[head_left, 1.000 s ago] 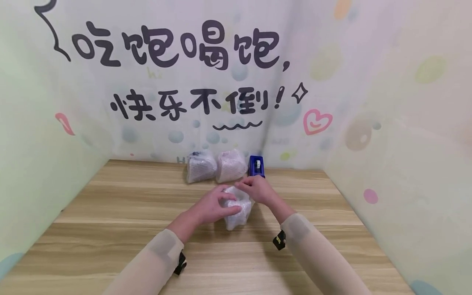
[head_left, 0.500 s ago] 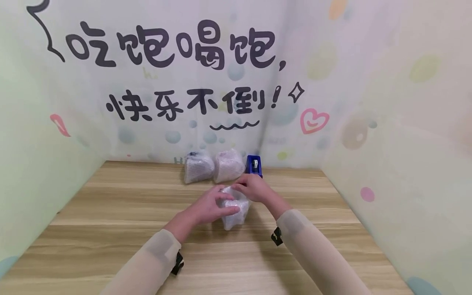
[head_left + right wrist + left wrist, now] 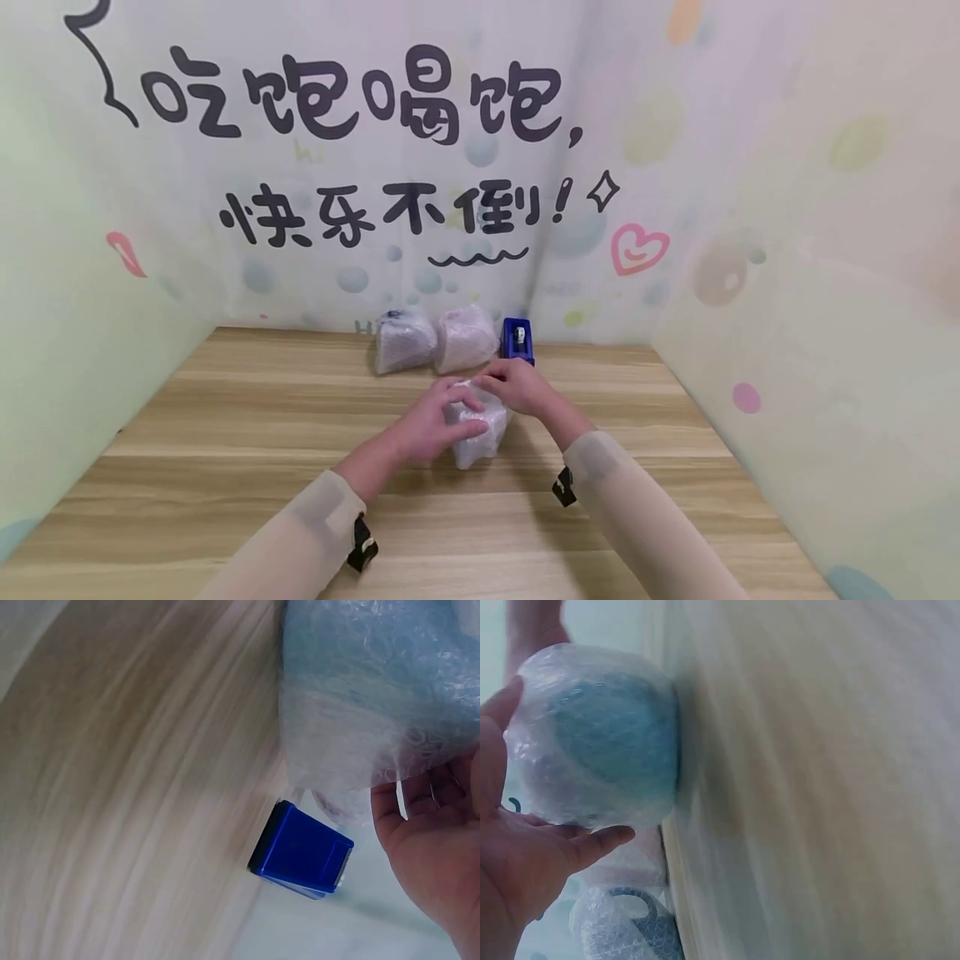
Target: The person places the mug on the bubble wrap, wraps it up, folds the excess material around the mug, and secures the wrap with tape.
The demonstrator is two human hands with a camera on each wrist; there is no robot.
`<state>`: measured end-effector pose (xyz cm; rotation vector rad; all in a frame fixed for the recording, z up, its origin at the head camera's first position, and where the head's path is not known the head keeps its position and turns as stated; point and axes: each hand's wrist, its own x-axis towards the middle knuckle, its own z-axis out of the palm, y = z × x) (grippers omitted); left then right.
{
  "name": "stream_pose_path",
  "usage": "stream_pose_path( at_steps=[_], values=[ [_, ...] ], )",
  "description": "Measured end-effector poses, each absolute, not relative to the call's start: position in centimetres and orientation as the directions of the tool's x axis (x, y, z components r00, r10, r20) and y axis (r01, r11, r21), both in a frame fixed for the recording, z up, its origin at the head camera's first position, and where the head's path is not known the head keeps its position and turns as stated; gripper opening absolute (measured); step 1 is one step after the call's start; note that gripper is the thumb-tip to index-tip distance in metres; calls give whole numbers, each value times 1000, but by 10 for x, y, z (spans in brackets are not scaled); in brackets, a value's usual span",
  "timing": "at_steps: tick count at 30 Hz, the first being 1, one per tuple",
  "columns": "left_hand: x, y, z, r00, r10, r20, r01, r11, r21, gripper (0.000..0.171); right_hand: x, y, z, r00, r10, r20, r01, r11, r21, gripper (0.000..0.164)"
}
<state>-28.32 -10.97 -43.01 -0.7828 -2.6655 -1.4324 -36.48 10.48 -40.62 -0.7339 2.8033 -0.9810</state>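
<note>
A bubble-wrapped object stands on the table in the head view. Through the plastic in the left wrist view, the wrapped object looks pale blue; its kind is hidden. My left hand grips it from the left, thumb on the near side and fingers spread round it. At its far right top, my right hand pinches the wrap with thumb and forefinger. The right wrist view shows curled fingers of the right hand against the edge of the bubble wrap, the thumb out of frame.
Two more bubble-wrapped bundles, one greyish and one pinkish, stand by the back wall. Beside them is a blue tape dispenser, just beyond my right hand. The wooden table meets walls at the back and both sides.
The hollow at the top of the wrap has folded down and looks flatter. Both hands stay in nearly the same place on the bundle.
</note>
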Motion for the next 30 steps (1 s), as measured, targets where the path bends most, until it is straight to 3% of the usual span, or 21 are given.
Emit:
stream_pose_path(
  at_steps=[4,12,19,25,30],
  values=[
    [-283,-111,-428,-881,418,222,416,458,786,14,-365,106,-408,-880,-469,77,-407,660,-632,22],
    [-285,-113,-425,-865,439,244,449,458,767,15,-368,106,-409,-867,-491,88,-435,658,-615,22],
    [-287,-115,-422,-892,435,118,358,526,771,24,-371,110,-408,-840,-537,79,-476,658,-584,24],
    [-288,-115,-422,-873,459,166,412,511,754,17,-374,108,-407,-837,-539,98,-495,668,-555,22],
    [-289,-114,-423,-885,443,145,385,517,765,19,-372,111,-410,-845,-532,48,-451,662,-599,26]
  ],
)
